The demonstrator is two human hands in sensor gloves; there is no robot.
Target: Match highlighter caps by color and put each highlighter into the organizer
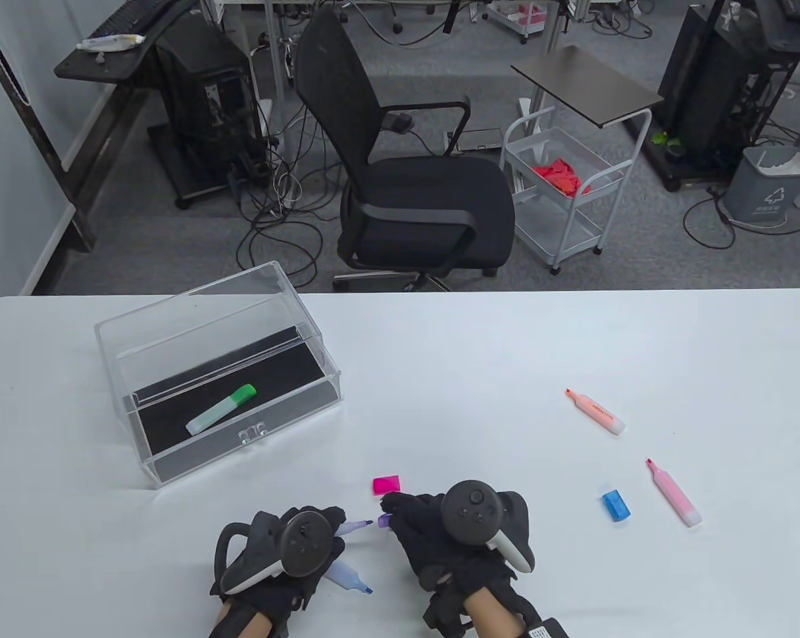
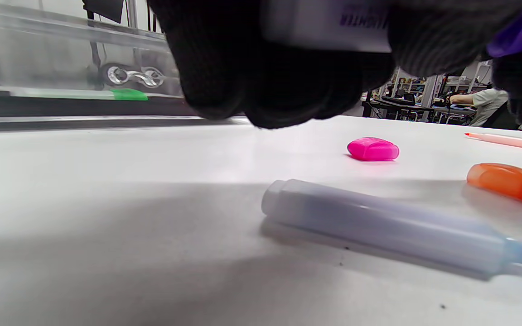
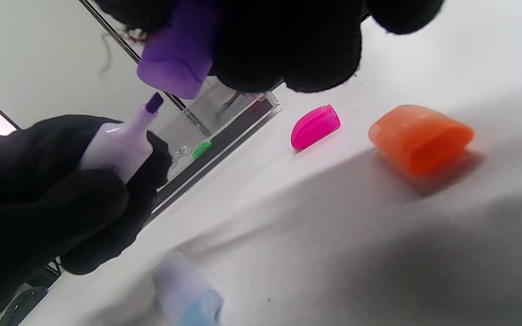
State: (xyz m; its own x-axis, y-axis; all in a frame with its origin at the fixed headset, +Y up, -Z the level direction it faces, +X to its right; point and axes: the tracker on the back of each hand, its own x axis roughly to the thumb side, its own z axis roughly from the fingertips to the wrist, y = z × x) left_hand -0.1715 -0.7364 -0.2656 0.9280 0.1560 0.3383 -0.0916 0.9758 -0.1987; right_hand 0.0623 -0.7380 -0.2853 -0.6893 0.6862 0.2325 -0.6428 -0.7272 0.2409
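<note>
Left hand (image 1: 287,551) grips the purple highlighter (image 3: 120,140) by its barrel, low over the table (image 1: 440,372) near its front edge; right hand (image 1: 440,525) pinches the purple cap (image 3: 177,59), just short of the tip. Both judged light, rigid, smooth plastic; hold barrel mid-length, cap by its flat sides.

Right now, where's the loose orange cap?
The translucent orange highlighter cap lies on the white table under the right hand, beside the pink cap; the table view hides it.
</note>
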